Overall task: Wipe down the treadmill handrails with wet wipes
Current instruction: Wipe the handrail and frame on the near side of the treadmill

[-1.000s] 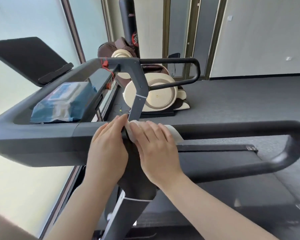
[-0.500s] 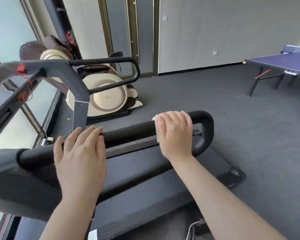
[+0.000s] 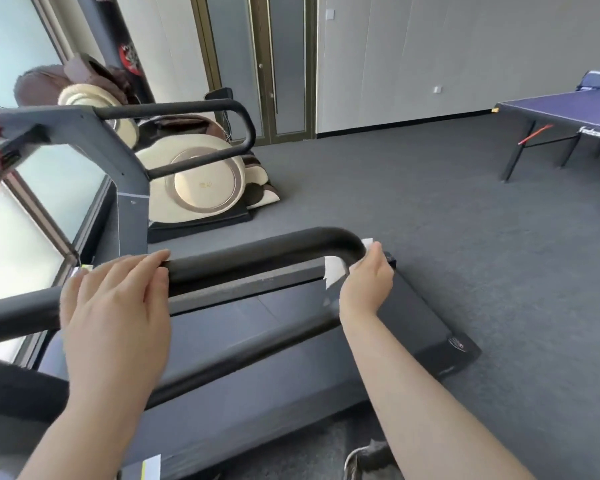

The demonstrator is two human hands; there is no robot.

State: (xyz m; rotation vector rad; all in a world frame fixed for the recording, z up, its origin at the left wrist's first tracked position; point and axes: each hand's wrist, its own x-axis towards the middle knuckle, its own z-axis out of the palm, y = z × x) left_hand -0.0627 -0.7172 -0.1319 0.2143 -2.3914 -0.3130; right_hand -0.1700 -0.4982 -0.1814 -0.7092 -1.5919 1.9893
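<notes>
The near black handrail (image 3: 257, 254) of the treadmill runs from lower left to its curved end at centre right. My right hand (image 3: 366, 282) wraps a white wet wipe (image 3: 334, 270) around that curved end, with wipe corners showing above and below my fingers. My left hand (image 3: 115, 306) rests flat on top of the same rail further left, fingers spread, holding nothing. The far handrail (image 3: 246, 133) loops out from the grey upright (image 3: 129, 174) at upper left. The treadmill belt (image 3: 257, 323) lies below the rail.
A cream and brown massage chair (image 3: 201, 181) stands beyond the treadmill, with a black punching bag (image 3: 118, 46) behind it. A blue table-tennis table (image 3: 568, 116) is at the far right. Grey carpet (image 3: 430, 220) covers the floor. Windows (image 3: 21, 237) line the left.
My right hand slid the wipe along the near rail from the upright joint out to its curved end and now grips around the bend. My view turned right; the wipes pack left the frame.
</notes>
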